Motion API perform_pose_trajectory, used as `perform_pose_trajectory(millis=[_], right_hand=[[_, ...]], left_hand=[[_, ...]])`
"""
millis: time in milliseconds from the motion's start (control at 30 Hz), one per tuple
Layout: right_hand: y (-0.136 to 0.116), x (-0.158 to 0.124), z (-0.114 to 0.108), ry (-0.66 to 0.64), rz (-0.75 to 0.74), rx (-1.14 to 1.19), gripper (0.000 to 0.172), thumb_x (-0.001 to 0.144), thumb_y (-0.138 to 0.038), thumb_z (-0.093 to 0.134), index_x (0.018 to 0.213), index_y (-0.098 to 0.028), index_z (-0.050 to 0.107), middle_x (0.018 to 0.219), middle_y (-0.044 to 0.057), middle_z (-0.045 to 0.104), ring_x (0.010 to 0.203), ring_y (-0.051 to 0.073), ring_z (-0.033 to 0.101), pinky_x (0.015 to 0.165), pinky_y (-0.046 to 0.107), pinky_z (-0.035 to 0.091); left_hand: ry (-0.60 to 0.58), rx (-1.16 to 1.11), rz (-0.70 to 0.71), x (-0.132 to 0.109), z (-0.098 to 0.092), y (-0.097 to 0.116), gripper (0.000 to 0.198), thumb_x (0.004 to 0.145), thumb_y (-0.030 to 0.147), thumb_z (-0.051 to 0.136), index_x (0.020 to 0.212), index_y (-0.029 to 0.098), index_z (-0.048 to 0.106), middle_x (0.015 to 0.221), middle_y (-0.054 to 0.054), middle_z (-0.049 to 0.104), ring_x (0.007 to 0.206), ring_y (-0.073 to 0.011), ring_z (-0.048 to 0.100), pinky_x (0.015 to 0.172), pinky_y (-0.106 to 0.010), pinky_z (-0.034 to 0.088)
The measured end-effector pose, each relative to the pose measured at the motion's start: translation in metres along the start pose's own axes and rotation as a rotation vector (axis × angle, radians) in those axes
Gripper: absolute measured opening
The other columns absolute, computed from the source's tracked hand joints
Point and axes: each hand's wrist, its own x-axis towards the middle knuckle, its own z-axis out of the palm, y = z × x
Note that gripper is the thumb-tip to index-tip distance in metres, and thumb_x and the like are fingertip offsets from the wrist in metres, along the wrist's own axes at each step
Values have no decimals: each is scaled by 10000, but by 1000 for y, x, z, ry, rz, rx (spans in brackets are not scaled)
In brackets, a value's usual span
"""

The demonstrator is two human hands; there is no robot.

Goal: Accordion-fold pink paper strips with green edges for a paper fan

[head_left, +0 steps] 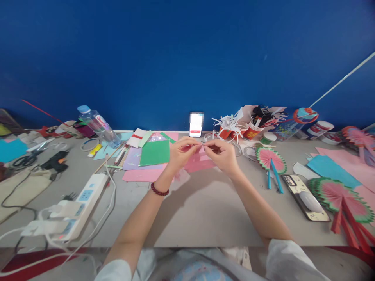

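My left hand [184,153] and my right hand [220,154] meet above the middle of the desk, thumbs and forefingers pinched with the tips almost touching. Whatever lies between the fingertips is too small to make out; a bit of pink shows there. Beneath and behind them is a pink sheet [199,164], partly covered by the hands. Just left of my left hand lies a green square of paper [155,152], on top of purple and pink sheets. A phone [195,125] with a lit screen stands upright against the blue wall, beyond the fingertips.
At left are a power strip [84,205] with cables, a tilted water bottle [101,127], a glue gun [55,162] and scissors [29,156]. Rightward stand cups of paper strips [228,127], a watermelon paper fan [271,160], and another phone [295,189] with a mouse [310,201] on it.
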Motion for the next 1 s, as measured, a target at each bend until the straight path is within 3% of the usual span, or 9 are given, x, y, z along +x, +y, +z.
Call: perform_pose_trajectory(millis=[467, 700, 867, 933, 1000], right_hand=[[0, -1, 0, 1, -15, -22, 104, 778, -243, 607, 782, -201, 702, 777, 38, 719, 682, 159, 657, 617, 282, 541], [0, 4, -4, -110, 101, 145, 182, 754, -359, 663, 821, -191, 685, 816, 45, 701, 736, 159, 652, 629, 269, 545], [7, 7, -2, -97, 146, 225, 199, 730, -383, 697, 770, -191, 663, 762, 21, 668, 691, 134, 614, 605, 252, 514], [8, 7, -2, -91, 153, 237, 187, 728, -370, 703, 757, -191, 657, 744, 12, 658, 669, 123, 594, 606, 248, 494], [8, 8, -2, -88, 154, 234, 179, 732, -361, 698, 748, -189, 649, 734, 8, 650, 659, 120, 584, 607, 250, 482]], left_hand=[[-55, -162, -161, 0, 1, -1, 129, 803, 300, 670, 768, 178, 647, 764, -20, 626, 705, -108, 580, 660, -244, 488], [-73, 3, -62, 2, -2, 6, 115, 822, 281, 649, 770, 178, 649, 788, -35, 655, 764, -134, 603, 718, -272, 497], [-92, 145, 11, 2, -4, 13, 102, 837, 273, 635, 790, 192, 675, 818, -45, 678, 806, -153, 619, 764, -299, 503], [-84, 133, -32, 2, -4, 14, 84, 825, 269, 653, 866, 199, 676, 822, -38, 678, 801, -147, 622, 766, -291, 506], [-65, 74, -110, 1, -3, 14, 199, 805, 267, 678, 993, 207, 655, 804, -22, 673, 768, -132, 624, 744, -270, 510]])
